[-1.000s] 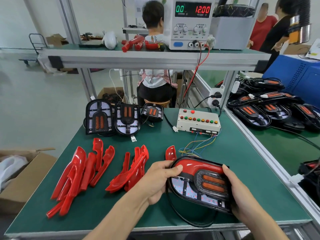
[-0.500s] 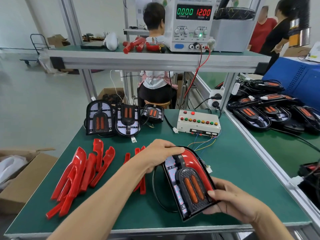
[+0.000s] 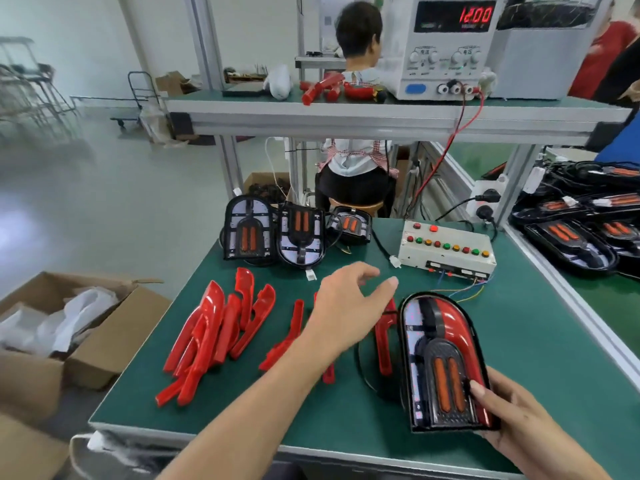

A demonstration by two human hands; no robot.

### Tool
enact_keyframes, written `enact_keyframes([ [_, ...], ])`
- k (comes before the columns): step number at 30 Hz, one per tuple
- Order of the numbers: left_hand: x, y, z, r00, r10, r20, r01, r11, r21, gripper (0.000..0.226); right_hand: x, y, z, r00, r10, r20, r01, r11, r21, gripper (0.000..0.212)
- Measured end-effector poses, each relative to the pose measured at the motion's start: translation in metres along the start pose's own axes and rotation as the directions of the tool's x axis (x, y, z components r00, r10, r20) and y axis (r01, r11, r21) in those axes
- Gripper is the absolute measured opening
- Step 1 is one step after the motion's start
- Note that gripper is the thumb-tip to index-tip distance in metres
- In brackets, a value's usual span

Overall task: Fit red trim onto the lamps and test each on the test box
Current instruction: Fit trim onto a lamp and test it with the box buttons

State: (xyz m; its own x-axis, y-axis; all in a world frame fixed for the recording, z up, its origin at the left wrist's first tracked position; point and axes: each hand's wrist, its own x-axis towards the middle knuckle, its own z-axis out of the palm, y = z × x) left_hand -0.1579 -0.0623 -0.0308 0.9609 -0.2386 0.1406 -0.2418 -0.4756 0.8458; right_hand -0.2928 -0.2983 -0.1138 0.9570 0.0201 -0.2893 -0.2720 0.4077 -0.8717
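Overhead, a pale workshop with a glossy grey floor surrounds the green-topped bench [image 3: 540, 348], whose aluminium frame carries an upper shelf [image 3: 381, 114] at 12 o'clock. On that shelf stands a power supply [image 3: 446, 46], its red display blurred but reading about 12. A seated person [image 3: 356, 147] faces away behind the bench. At 9 o'clock an open cardboard box [image 3: 104, 327] holds white wrapping. Loose red trim pieces [image 3: 214, 334] lie heaped left of centre; some are hidden beneath the forearm. Three untrimmed lamps [image 3: 273, 233] lean at 11 o'clock, and the test box [image 3: 446, 247] sits at 1 o'clock. The lamp [image 3: 443, 362] with red trim fitted lies at 5 o'clock, the right hand [image 3: 519, 420] holding its near corner, thumb on top. The left hand [image 3: 349, 303] hovers with fingers spread and relaxed, its grip empty. More lamps at 3 o'clock are cut off by the edge.
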Motion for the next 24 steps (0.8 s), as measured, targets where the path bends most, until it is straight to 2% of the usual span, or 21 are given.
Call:
enact_keyframes([
  [2, -0.009, -0.014, -0.027, 0.990, 0.034, -0.136, -0.023, 0.996, 0.081, 0.015, -0.001, 0.000, 0.000, 1.000, -0.005, -0.026, 0.006, 1.000, 0.023, 0.040],
  [4, -0.010, -0.033, -0.057, 0.976, 0.007, -0.220, 0.053, 0.962, 0.267, 0.006, 0.000, 0.000, 0.002, 0.999, -0.003, -0.038, 0.005, 0.999, 0.051, 0.036],
  [5, -0.009, -0.043, -0.071, 0.972, -0.025, -0.236, 0.119, 0.911, 0.394, 0.007, 0.001, 0.000, 0.004, 0.999, 0.000, -0.041, 0.003, 0.998, 0.057, 0.035],
  [8, -0.004, -0.069, -0.094, 0.961, -0.157, -0.228, 0.274, 0.659, 0.700, 0.021, 0.001, 0.000, 0.008, 1.000, 0.010, -0.021, -0.009, 0.998, 0.059, 0.035],
  [12, 0.003, -0.088, -0.085, 0.965, -0.220, -0.144, 0.236, 0.488, 0.840, 0.022, -0.002, -0.001, 0.008, 1.000, 0.011, -0.018, -0.010, 1.000, 0.027, 0.035],
  [16, 0.010, -0.095, -0.069, 0.965, -0.233, -0.124, 0.221, 0.458, 0.861, 0.020, -0.003, -0.001, 0.005, 0.999, 0.020, -0.033, -0.019, 1.000, 0.022, 0.035],
  [20, 0.015, -0.098, -0.062, 0.971, -0.217, -0.097, 0.189, 0.459, 0.868, 0.029, -0.002, -0.001, 0.004, 0.999, 0.029, -0.042, -0.029, 0.999, 0.018, 0.034],
  [22, 0.016, -0.097, -0.061, 0.974, -0.199, -0.104, 0.189, 0.477, 0.858, 0.028, -0.001, 0.000, 0.003, 0.998, 0.029, -0.048, -0.029, 1.000, 0.013, 0.033],
  [24, 0.017, -0.093, -0.061, 0.981, -0.142, -0.132, 0.189, 0.546, 0.816, 0.017, 0.000, 0.000, 0.004, 0.999, 0.029, -0.043, -0.029, 1.000, 0.007, 0.033],
])
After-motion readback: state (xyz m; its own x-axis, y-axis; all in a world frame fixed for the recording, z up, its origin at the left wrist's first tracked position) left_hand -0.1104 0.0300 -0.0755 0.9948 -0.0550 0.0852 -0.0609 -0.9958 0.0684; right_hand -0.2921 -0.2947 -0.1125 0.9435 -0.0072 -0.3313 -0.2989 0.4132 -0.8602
